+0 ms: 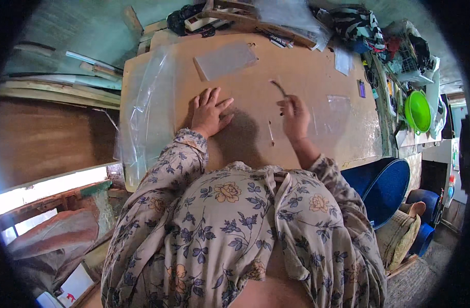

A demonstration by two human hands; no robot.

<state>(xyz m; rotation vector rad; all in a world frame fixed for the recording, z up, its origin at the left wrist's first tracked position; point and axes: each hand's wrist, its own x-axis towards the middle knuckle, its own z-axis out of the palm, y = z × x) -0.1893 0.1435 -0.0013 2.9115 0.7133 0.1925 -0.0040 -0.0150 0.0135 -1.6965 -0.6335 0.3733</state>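
My left hand [209, 113] lies flat, fingers spread, on a brown board [276, 82] that covers the work table. My right hand [295, 115] is raised a little above the board and pinches a thin dark tool [279, 88] that points up and to the left. A small thin dark object [270, 132] lies on the board just left of my right wrist. A grey rectangular sheet [226, 60] rests on the board beyond my left hand. My flower-patterned sleeves and shirt fill the lower part of the view.
Clear plastic film [145, 118] drapes over the board's left edge, and another clear piece [339, 105] lies right of my right hand. Clutter, pens and a patterned cloth [355, 25] crowd the far edge. A green bowl [417, 110] and blue barrels [384, 190] stand at the right.
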